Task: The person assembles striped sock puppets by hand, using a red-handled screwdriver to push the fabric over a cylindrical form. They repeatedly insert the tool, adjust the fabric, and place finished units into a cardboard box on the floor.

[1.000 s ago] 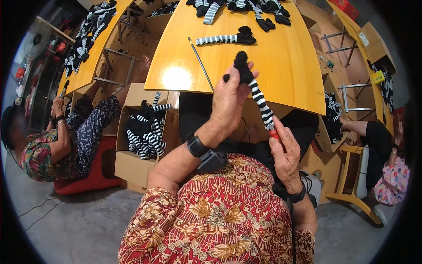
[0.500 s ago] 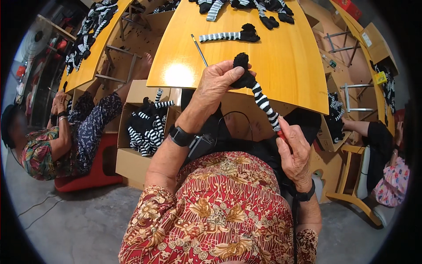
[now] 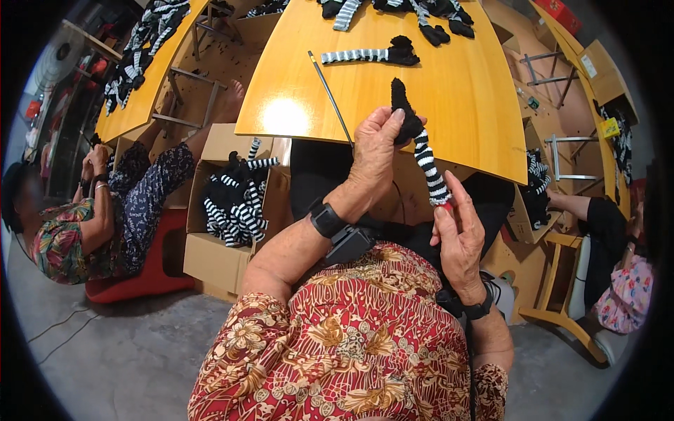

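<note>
Between my hands stretches a knitted black-and-white striped tube [image 3: 430, 168] with a plain black end [image 3: 399, 97] pointing up, like a long sock or glove. My left hand [image 3: 379, 144] is closed on the black part, thumb pressed on top. Lower down, my right hand [image 3: 460, 228] pinches a red handle [image 3: 448, 205] at the tube's white-edged opening; whatever the handle belongs to is hidden in the knit. A similar striped knitted piece [image 3: 368, 55] lies flat on the yellow table [image 3: 463, 116] beyond my hands. To its left rests a thin dark rod [image 3: 328, 91] with a yellow tip.
More striped knitted pieces [image 3: 435, 17] lie at the table's far edge. An open cardboard box [image 3: 217, 270] full of them stands to my left, another box [image 3: 523, 210] to my right. One person [image 3: 98, 217] sits at the left, another [image 3: 618, 281] at the right.
My left hand has moved right with the black end of the knitted piece, nearer to my right hand, which shifted slightly left. The striped part hangs straighter, and more of the rod shows.
</note>
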A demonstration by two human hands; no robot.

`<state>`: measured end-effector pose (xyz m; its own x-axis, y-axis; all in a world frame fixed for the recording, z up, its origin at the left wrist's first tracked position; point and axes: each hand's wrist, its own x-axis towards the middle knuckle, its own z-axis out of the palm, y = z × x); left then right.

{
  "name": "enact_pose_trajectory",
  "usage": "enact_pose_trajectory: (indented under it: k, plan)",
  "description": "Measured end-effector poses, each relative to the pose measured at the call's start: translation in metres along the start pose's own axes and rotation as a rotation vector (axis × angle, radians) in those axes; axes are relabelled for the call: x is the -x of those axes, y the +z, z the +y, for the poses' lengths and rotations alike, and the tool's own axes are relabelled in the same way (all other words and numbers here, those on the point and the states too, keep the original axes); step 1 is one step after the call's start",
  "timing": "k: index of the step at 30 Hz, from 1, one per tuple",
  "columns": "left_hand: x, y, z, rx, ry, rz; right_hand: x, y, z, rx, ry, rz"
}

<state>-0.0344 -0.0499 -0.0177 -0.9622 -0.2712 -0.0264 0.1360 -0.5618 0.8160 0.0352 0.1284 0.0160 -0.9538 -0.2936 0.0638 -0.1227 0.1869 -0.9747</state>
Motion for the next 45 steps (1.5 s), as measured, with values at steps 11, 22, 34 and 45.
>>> enact_pose_trajectory:
  k: [11, 22, 34, 45]
  plan:
    - [-0.009, -0.019, 0.05, -0.026, -0.156, -0.224, -0.022, -0.02, -0.004, 0.152, -0.136, -0.069]
    - [-0.028, -0.047, 0.066, -0.177, 0.074, 0.037, -0.022, -0.043, -0.015, 0.387, -0.383, -0.206]
    - [-0.037, -0.074, 0.111, -0.152, 0.209, -0.014, -0.099, -0.057, 0.026, 0.584, -0.517, -0.053]
    - [-0.034, -0.047, 0.086, -0.32, 0.025, -0.138, -0.184, -0.004, 0.044, 0.596, -0.67, -0.084]
